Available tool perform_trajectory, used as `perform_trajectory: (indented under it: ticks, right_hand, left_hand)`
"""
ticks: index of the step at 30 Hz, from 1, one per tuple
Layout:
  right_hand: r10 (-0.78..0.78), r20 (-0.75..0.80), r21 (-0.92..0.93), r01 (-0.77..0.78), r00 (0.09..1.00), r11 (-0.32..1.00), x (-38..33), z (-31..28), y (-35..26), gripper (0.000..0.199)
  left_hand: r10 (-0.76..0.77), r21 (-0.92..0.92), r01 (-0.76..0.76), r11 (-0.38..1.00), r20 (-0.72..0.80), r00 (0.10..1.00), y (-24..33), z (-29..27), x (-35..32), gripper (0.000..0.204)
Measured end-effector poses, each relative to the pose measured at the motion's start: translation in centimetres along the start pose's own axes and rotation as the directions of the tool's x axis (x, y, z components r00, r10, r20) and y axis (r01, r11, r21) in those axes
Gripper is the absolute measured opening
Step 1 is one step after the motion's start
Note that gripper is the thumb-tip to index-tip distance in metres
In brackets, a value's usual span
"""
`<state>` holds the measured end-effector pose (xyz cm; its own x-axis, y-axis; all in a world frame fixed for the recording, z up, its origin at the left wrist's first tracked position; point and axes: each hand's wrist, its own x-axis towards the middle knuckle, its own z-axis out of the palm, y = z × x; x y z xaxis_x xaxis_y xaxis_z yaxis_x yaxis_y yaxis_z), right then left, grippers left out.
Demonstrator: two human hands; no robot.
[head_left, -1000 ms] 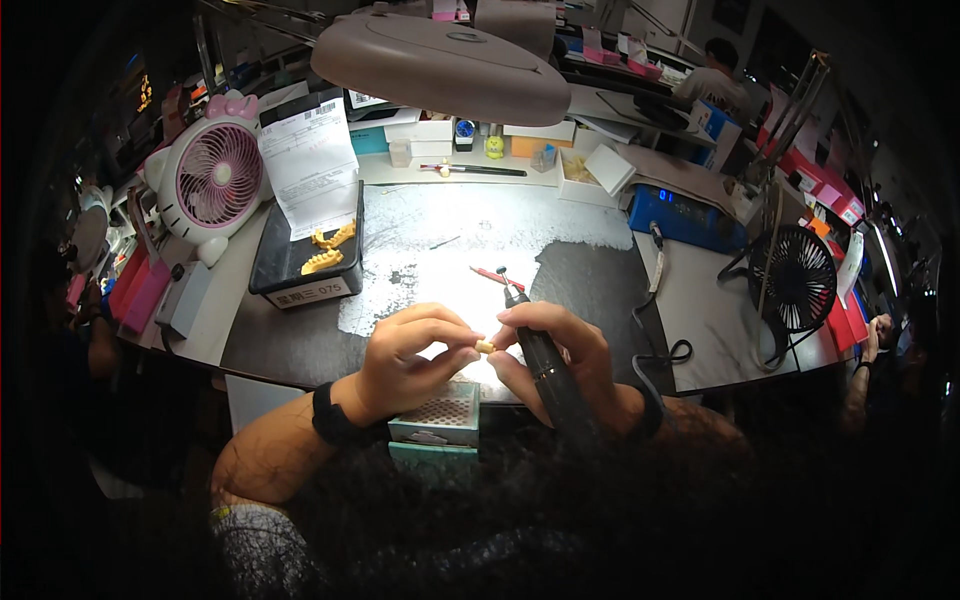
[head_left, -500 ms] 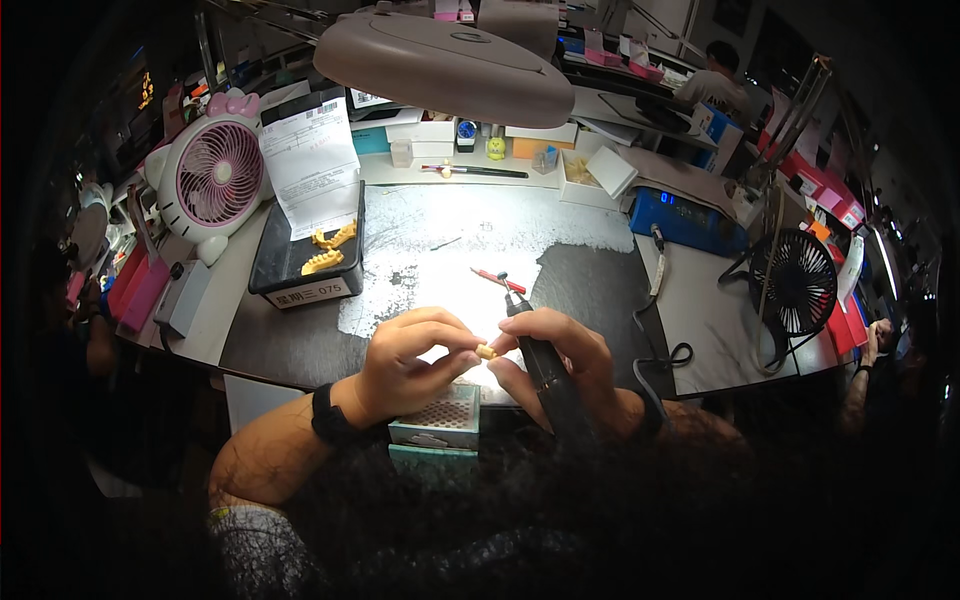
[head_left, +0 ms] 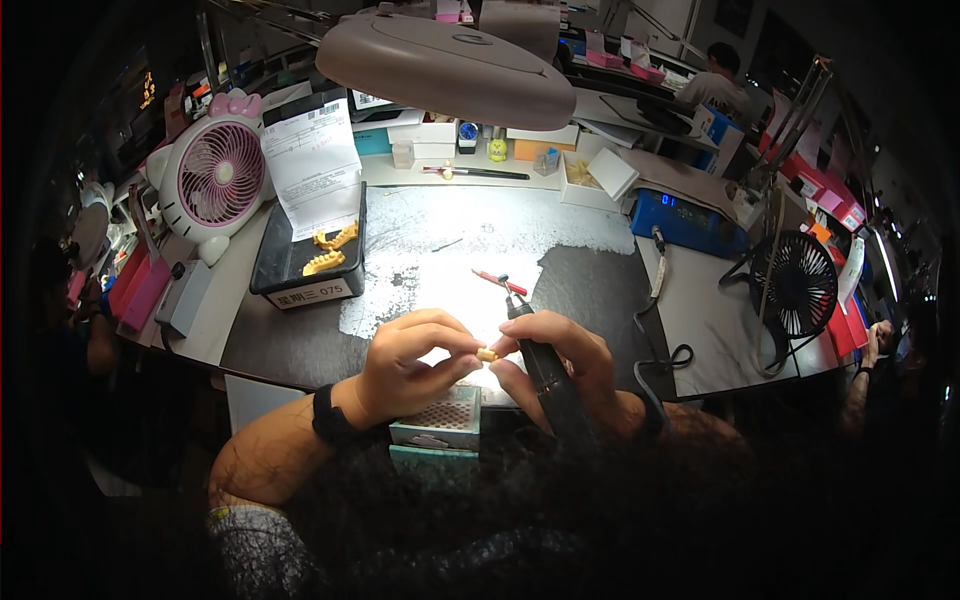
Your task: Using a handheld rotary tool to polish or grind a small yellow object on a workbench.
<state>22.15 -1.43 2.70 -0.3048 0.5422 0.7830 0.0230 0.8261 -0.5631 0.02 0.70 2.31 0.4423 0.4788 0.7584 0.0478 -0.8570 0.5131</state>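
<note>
My left hand (head_left: 415,355) pinches a small yellowish tooth-like piece (head_left: 487,354) between thumb and fingertips, above the front edge of the bench. My right hand (head_left: 592,368) is closed around a black rotary handpiece (head_left: 538,350), whose slim tip points away from me. The right thumb and forefinger tips come close to the piece; whether they touch it I cannot tell. Just beyond the handpiece tip lies a red-and-black pen-like tool (head_left: 493,278). Two yellow dental arch models (head_left: 324,262) rest in a black tray (head_left: 272,252) to the left, along with a printed sheet (head_left: 310,165).
A lamp head (head_left: 445,65) hangs over the bench. Left stands a pink-and-white fan (head_left: 215,170); right, a blue control box (head_left: 685,222) with a cord and a black fan (head_left: 793,283). A perforated box (head_left: 440,415) sits below my hands. Another person (head_left: 718,85) sits far right.
The small piece has turned slightly between my fingertips. Both hands and the handpiece stay nearly in place.
</note>
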Motion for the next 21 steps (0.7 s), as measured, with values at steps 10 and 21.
perform_trajectory:
  ticks: [10,21]
  right_hand:
    - [0.070,0.004,0.036,-0.070,0.998,0.997,-0.10,-0.08,0.05,0.042]
    - [0.131,0.020,0.037,-0.131,0.991,0.991,0.19,-0.15,-0.36,0.039]
  left_hand:
    - [0.006,0.016,-0.006,1.000,-0.004,1.000,-0.04,-0.01,-0.06,0.020]
    - [0.000,0.033,0.001,0.999,-0.006,1.000,0.01,-0.03,-0.10,0.021]
